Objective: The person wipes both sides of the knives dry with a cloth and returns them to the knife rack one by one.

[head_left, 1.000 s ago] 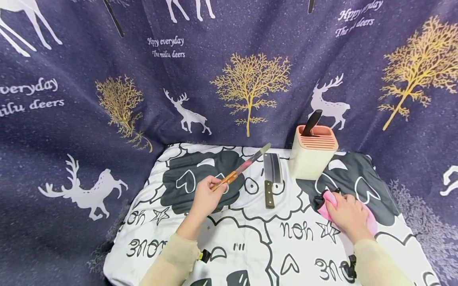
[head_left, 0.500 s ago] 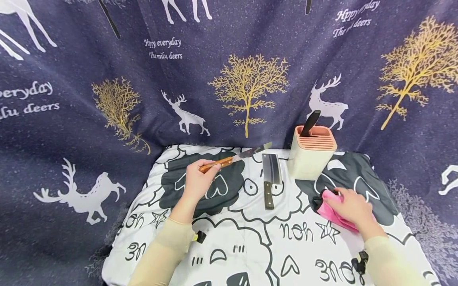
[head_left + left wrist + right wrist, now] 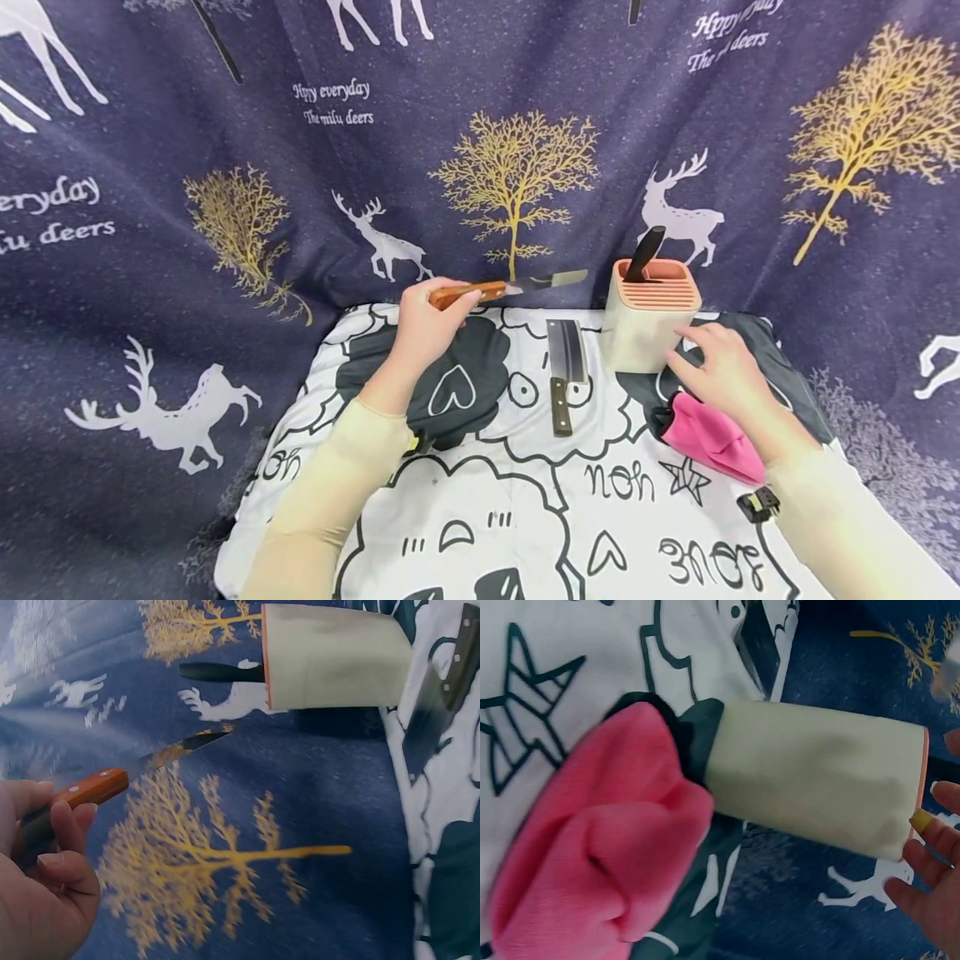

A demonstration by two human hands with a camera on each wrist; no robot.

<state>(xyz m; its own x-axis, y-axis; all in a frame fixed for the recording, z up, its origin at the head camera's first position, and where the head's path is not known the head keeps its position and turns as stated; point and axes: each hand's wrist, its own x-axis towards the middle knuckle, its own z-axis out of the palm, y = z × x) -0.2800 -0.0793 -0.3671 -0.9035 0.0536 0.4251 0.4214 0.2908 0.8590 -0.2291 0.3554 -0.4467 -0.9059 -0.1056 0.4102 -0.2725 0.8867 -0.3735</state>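
Free room is left across the near sheet [image 3: 622,525] and above the flat-lying cleaver [image 3: 567,360]. At far right, passage is blocked by the knife block [image 3: 641,333] and its black handle [image 3: 643,252]; its near right side is crowded by the pink cloth [image 3: 712,437] and right hand [image 3: 723,371].

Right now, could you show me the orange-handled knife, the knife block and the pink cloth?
Orange-handled knife [image 3: 495,290]: head view, front end of its handle.
Knife block [image 3: 643,335]: head view, its pale side wall.
Pink cloth [image 3: 637,832]: right wrist view, its bunched middle.

The held knife's handle [image 3: 491,289] is coloured orange-brown, the knife block [image 3: 643,335] cream and coral, the navy backdrop [image 3: 420,158] tree-patterned in gold.
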